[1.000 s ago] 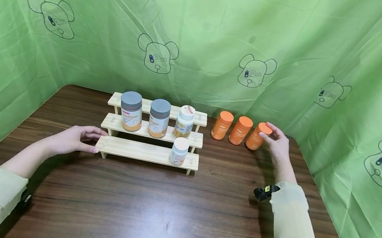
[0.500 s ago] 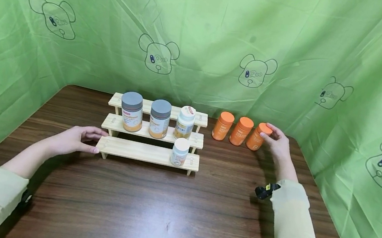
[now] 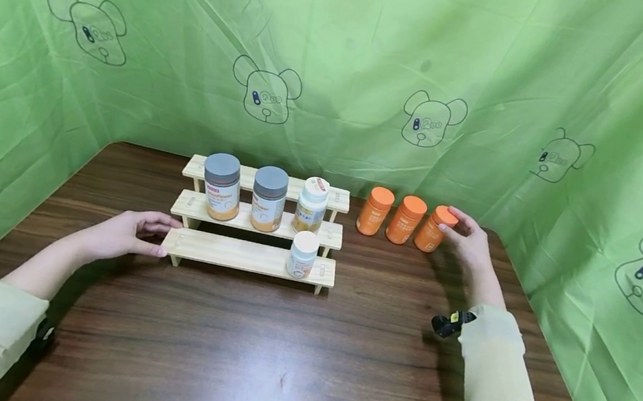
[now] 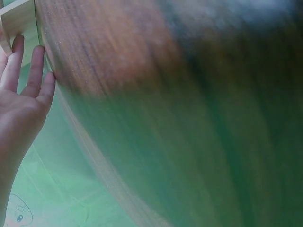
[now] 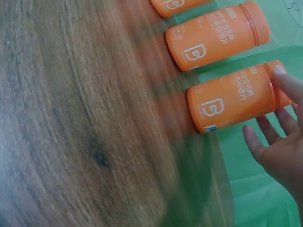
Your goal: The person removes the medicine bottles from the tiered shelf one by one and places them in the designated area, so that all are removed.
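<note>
My right hand [image 3: 469, 245] pinches the lid of the rightmost orange bottle [image 3: 430, 232] between thumb and finger; the bottle stands upright on the table. In the right wrist view the thumb of the right hand [image 5: 286, 137] lies on the lid while the other fingers spread behind it. Two matching orange bottles, one in the middle [image 3: 405, 223] and one on the left [image 3: 374, 214], stand beside it. At the left end of a three-tier wooden rack [image 3: 226, 252], my left hand [image 3: 119, 238] touches the lowest shelf, fingers mostly straight in the left wrist view.
On the rack's middle shelf stand two grey-lidded jars [image 3: 221, 191] [image 3: 268, 201] and a white-lidded bottle [image 3: 311, 206]. A small white bottle [image 3: 302, 255] occupies the lowest shelf's right end. Green cloth [image 3: 346, 38] hangs close behind the brown table [image 3: 249, 349].
Almost nothing differs. The rightmost orange bottle shows a slight shift to a more upright stance, and my right wrist has moved a little to the right. The left hand stays at the rack.
</note>
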Motion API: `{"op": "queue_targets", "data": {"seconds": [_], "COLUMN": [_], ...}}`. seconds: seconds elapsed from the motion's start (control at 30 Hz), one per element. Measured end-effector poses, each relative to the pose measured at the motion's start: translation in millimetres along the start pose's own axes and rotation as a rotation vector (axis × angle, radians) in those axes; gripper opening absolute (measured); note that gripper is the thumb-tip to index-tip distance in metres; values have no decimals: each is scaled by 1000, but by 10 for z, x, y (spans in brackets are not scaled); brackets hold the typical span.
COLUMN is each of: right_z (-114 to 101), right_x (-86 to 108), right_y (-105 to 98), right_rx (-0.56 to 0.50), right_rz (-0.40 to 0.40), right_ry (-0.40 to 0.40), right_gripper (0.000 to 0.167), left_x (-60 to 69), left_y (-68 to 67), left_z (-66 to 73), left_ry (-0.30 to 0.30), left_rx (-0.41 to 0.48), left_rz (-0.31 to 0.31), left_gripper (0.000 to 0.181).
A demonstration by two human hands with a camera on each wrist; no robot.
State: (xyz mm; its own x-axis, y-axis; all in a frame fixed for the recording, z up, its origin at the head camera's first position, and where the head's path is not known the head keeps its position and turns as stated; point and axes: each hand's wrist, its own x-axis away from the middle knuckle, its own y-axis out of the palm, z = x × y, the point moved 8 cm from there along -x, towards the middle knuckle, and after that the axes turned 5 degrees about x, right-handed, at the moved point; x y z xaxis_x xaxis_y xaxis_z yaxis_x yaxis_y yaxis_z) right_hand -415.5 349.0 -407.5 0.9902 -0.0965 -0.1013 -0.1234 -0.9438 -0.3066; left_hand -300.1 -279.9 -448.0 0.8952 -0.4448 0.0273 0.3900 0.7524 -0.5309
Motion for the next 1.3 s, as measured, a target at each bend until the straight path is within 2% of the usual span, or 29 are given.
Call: {"op": "queue_targets", "data": {"seconds": [0.17, 0.3, 0.4, 0.53, 0.73, 1.03, 1.3], "right_z": [-101, -204, -261, -342, -516, -807, -1088], "right_x": [57, 101, 127, 162, 225, 359, 502], "right_y": [7, -42, -81, -117, -99, -2, 140], "right_rx": [86, 166, 181, 162, 159, 106, 14], "right_rz": [-42, -23, -10, -4, -12, -43, -70], "right_ry": [-16, -25, -13, 1, -19, -37, -102], "right_gripper": [62, 63, 63, 62, 63, 62, 61], "left_x": [-1, -1, -2, 0, 7, 4, 15], "left_y": [-11, -3, 9, 14, 4, -2, 4], "left_z": [5, 3, 11, 38, 44, 18, 40], "left_ry": [-5, -7, -3, 7, 16, 5, 11], "left_rx": [-1, 5, 10, 12, 17, 28, 37], "left_rz": [2, -3, -3, 5, 7, 0, 3], "left_gripper": [58, 57, 56, 55, 55, 56, 56]}}
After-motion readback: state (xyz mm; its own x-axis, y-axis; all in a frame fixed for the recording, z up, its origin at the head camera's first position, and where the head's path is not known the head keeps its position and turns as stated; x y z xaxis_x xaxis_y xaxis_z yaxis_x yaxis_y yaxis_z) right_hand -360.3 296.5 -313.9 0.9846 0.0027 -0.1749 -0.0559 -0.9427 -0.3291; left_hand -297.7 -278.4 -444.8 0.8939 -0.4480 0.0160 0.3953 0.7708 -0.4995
